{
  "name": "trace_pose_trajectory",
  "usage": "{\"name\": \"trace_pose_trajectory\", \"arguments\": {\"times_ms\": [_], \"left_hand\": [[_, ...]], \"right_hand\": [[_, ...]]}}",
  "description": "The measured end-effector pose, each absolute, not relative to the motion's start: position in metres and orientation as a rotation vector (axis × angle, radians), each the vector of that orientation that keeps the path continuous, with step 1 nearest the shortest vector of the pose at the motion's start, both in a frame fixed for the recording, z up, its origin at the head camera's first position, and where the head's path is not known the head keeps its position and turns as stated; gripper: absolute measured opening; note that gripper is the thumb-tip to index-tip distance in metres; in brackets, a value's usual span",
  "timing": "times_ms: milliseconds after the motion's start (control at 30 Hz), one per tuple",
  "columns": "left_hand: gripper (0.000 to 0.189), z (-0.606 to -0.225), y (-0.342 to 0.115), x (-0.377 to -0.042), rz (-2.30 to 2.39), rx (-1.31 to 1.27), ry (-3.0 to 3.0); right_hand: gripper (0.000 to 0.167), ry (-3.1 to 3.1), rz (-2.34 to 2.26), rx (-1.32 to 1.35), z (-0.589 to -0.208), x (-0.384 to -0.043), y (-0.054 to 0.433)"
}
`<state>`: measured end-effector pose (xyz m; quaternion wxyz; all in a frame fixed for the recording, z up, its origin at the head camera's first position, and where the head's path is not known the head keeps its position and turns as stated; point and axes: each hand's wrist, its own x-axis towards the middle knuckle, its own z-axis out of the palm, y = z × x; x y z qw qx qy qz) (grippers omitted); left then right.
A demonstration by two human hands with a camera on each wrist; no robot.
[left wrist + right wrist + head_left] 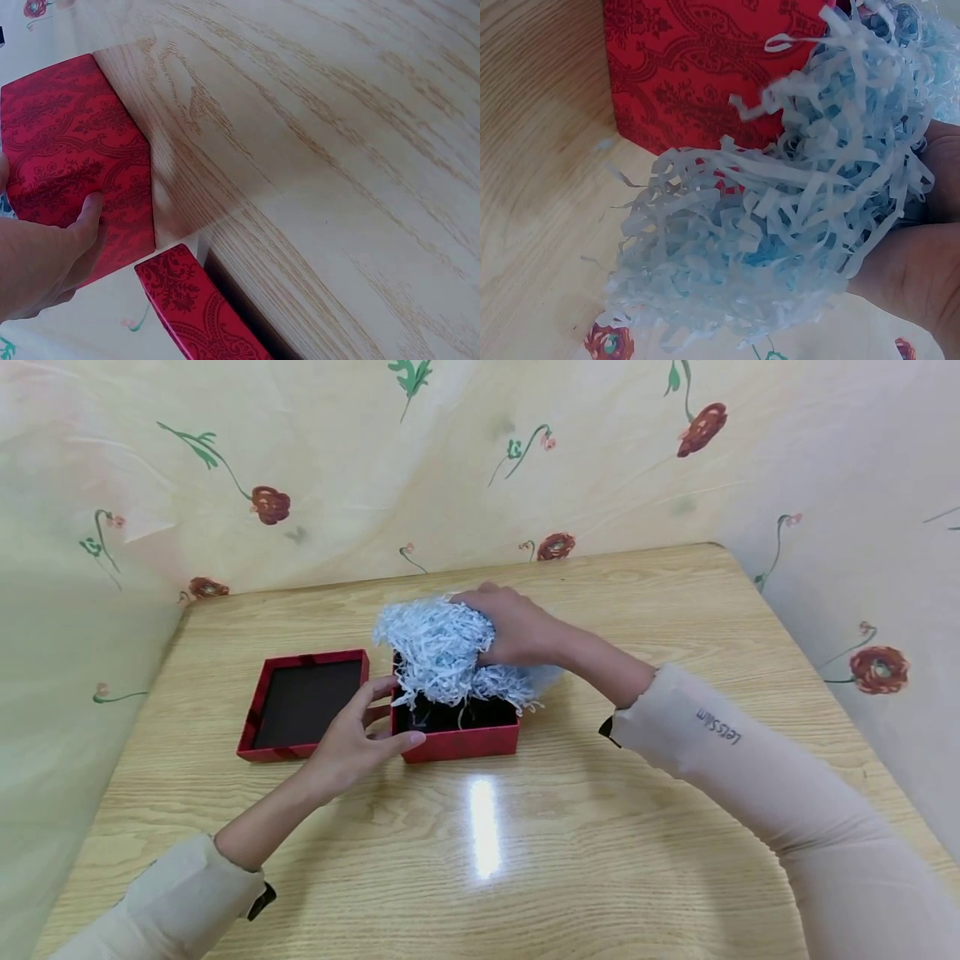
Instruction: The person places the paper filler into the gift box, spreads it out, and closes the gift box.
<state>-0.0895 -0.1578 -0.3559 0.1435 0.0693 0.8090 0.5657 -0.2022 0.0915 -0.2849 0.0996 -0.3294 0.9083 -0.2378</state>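
A wad of pale blue shredded paper (pixel 435 647) is gripped by my right hand (pixel 513 625) over a red patterned box (pixel 465 743) with a black inside. Strands hang past the box's right side, and the right wrist view shows the shredded paper (pixel 780 225) bunched against the palm. At the box's left side, my left hand (pixel 352 743) holds the box, its thumb on the front wall and its fingers at the left edge. The left wrist view shows that thumb against the red box (pixel 82 135).
A shallow red lid (pixel 315 697) with a black inside lies left of the box, hollow side up. Both stand on a light wooden table (pixel 600 827). Flower-printed cloth (pixel 450 468) hangs behind the table and along its sides.
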Motion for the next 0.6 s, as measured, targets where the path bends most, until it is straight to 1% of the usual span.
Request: {"name": "trace_pose_trajectory", "arguments": {"times_ms": [167,300,600], "left_hand": [[0.079,-0.357,-0.157,-0.089,1.615,0.178,2.341],[0.077,-0.357,-0.157,-0.089,1.616,0.185,2.342],[0.077,-0.358,-0.158,-0.089,1.612,0.189,2.344]], "right_hand": [[0.077,2.691,-0.676,-0.959,-0.288,-0.200,0.085],[0.078,2.694,-0.653,-0.950,-0.293,-0.196,0.079],[0.079,2.738,-0.543,-0.994,-0.304,-0.186,0.067]]}}
